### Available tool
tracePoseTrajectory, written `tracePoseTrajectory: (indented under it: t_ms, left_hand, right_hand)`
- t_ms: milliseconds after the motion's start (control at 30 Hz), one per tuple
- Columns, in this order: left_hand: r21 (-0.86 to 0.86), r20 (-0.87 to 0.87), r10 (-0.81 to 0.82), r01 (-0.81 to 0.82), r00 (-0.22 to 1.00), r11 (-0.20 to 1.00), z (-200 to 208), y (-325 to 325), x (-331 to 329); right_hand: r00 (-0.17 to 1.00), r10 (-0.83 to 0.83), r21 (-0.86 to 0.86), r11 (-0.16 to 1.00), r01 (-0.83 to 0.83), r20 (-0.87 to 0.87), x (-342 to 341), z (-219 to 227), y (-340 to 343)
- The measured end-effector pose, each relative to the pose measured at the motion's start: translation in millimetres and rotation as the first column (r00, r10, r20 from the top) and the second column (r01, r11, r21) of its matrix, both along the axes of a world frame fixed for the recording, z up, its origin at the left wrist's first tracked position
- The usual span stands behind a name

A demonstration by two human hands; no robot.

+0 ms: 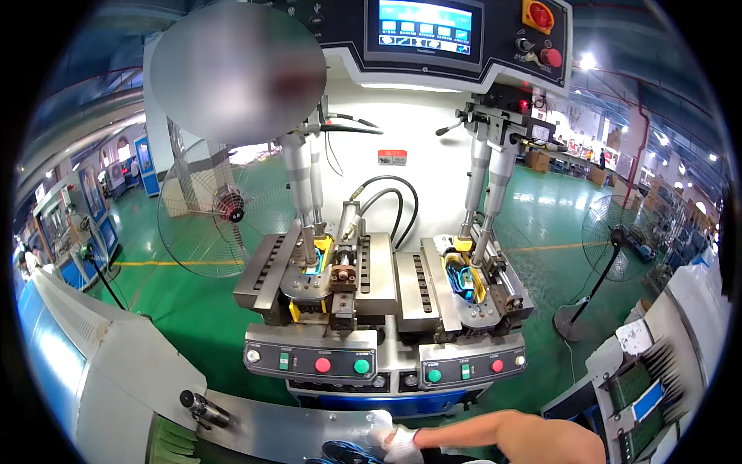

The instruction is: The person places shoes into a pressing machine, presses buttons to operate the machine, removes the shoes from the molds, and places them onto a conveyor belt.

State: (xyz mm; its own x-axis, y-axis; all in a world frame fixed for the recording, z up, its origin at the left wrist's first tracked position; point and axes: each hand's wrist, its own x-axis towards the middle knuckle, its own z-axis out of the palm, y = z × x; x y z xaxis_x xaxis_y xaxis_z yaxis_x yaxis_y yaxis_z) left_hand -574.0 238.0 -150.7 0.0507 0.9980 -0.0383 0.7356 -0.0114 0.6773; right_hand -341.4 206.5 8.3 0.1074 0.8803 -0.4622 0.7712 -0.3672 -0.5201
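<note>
My right hand [403,446], in a white glove, is low in the view over the near edge of a metal ledge [301,425]. Its arm comes in from the lower right. Just left of the glove lies a blue-and-black item [346,452], cut off by the picture's lower edge; its kind I cannot make out. Blur hides my fingers, so whether they touch or grip it does not show. My left hand is out of view. Beyond stands a two-station machine, with a blue-and-black piece [461,278] beside yellow parts in its right station.
Two control panels [311,362] [473,370] with coloured buttons front the machine. A lit screen [423,28] hangs above. A black cylinder [204,410] lies on the ledge. Fans [229,205] [616,236] stand either side. Dark bristles [657,375] stick up at right.
</note>
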Motion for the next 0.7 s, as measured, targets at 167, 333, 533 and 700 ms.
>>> tracePoseTrajectory:
  t_ms: [167,333,533,700]
  left_hand:
    - [0.190,0.120,0.030,-0.053,0.992,0.980,9,19,16]
    - [-0.138,0.342,-0.046,0.098,0.939,0.986,60,36,-9]
    - [0.240,-0.041,-0.551,0.543,0.834,0.804,18,46,-37]
    - [-0.529,0.381,-0.568,0.676,0.730,0.513,251,-33,66]
  right_hand:
    - [0.972,-0.223,0.107,0.967,0.230,-0.074,-63,-41,28]
    - [0.929,-0.368,0.197,0.908,0.368,-0.042,-68,-80,27]
    - [0.835,-0.476,0.661,0.537,0.524,-0.276,-61,-40,-68]
    - [0.014,-0.844,-0.006,0.020,1.000,-0.537,-78,72,-200]
